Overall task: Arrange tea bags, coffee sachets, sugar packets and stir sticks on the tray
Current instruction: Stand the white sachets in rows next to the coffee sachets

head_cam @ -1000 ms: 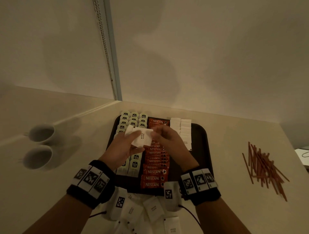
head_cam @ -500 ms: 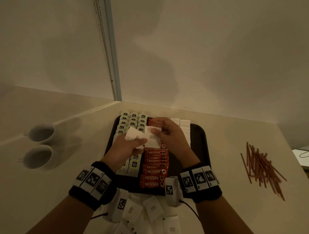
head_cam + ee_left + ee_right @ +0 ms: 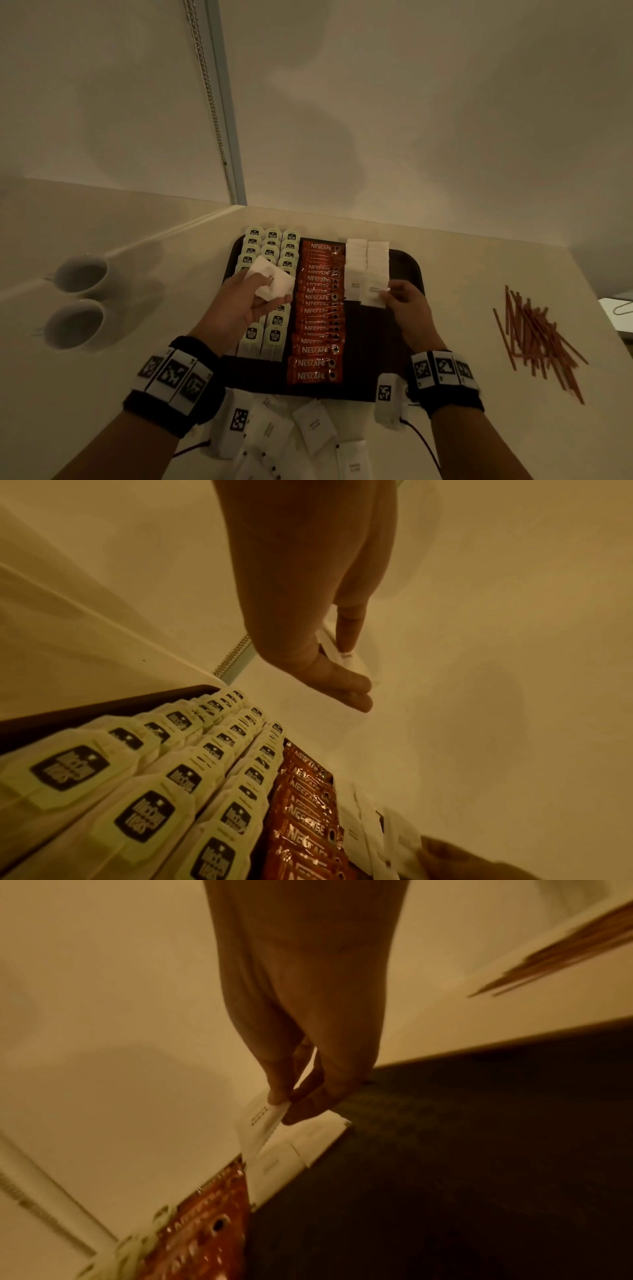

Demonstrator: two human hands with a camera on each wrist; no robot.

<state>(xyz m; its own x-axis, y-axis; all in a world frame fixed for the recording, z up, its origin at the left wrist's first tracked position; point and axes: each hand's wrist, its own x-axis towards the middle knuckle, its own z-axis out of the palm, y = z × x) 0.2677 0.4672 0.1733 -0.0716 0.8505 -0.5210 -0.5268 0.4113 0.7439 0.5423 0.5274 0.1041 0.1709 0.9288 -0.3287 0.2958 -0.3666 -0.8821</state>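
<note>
Currently sugar step: right hand [image 3: 409,308] pinches one white paper sugar packet [image 3: 376,293] at the near end of the right sugar column on the dark rectangular tray [image 3: 406,270], left hand [image 3: 239,301] grips spare packets [image 3: 274,282]; next move likely calls for laying it flat, overlapped, aligned.

The hands, together over the coffee sachets a second ago, are now apart. The right hand [image 3: 407,305] has carried one sugar packet [image 3: 375,293] toward 3 o'clock, to the near end of the right sugar column; it may already touch it. The left hand [image 3: 239,305] now holds its stack of packets [image 3: 274,282] alone.
</note>
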